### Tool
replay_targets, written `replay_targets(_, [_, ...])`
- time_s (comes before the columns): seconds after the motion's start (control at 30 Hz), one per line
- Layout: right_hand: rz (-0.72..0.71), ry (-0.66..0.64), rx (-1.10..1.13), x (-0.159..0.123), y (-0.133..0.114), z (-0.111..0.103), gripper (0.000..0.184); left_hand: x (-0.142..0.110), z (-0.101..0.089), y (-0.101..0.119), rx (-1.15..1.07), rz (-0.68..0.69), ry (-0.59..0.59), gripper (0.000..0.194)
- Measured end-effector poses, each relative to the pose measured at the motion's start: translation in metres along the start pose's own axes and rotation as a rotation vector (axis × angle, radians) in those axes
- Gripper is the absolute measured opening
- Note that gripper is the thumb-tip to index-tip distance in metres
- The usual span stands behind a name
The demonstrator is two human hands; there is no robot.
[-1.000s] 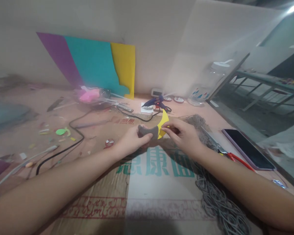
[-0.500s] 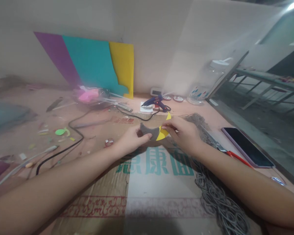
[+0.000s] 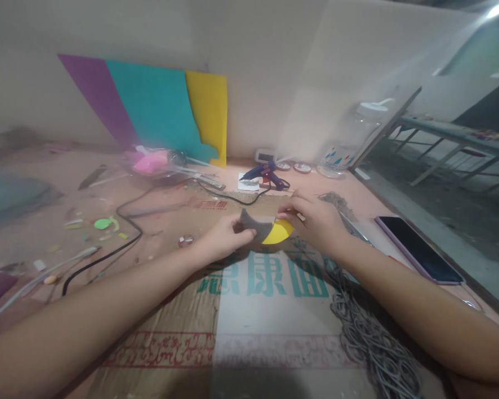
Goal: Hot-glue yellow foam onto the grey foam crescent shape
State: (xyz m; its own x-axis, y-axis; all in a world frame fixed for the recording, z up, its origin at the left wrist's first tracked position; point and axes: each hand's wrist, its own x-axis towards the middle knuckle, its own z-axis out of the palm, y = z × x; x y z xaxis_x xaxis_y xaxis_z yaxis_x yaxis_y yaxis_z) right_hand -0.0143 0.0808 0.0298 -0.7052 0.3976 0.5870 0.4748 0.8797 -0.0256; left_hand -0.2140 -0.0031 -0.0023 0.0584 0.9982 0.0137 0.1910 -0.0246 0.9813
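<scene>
A yellow crescent-shaped piece (image 3: 278,233) is held above the cardboard, its left part covered by grey cord wound round it (image 3: 258,226). My left hand (image 3: 228,233) is closed on that grey-wrapped part, thumb in front. At the upper edge of the bare yellow end, my right hand (image 3: 310,216) has its fingers pinched together. A short dark strand of grey cord seems to run from the winding to these fingertips. Loose grey cord (image 3: 366,338) lies in a tangled heap below my right forearm.
A blue glue gun (image 3: 260,173) stands behind my hands, its black cable (image 3: 233,200) trailing left. A phone (image 3: 418,249) lies at right, near scissors partly hidden by my forearm. Printed cardboard (image 3: 249,321) covers the middle. Coloured sheets (image 3: 153,105) and a clear bottle (image 3: 343,144) stand behind.
My right hand has shifted slightly up and right, its fingers now at the upper edge of the yellow end. The crescent has tilted, and its yellow tip no longer points up.
</scene>
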Motion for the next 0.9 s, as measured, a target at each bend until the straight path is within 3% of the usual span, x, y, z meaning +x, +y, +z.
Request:
replay_targets(0.27, [0.042, -0.186, 0.262, 0.006, 0.006, -0.011, 0.011, 0.002, -0.005, -0.011, -0.009, 0.046, -0.197, 0.012])
replay_targets(0.5, [0.112, -0.468, 0.554, 0.015, 0.002, -0.029, 0.012, -0.002, -0.011, -0.014, 0.041, 0.045, -0.402, 0.013])
replay_targets(0.7, [0.172, -0.632, 0.738, 0.017, 0.004, -0.03, 0.018, -0.004, -0.011, -0.011, 0.055, 0.146, -0.452, 0.013])
replay_targets(0.9, [0.254, -0.686, 0.895, 0.011, 0.002, -0.018, 0.019, -0.005, -0.015, -0.007, 0.008, 0.104, -0.484, 0.014])
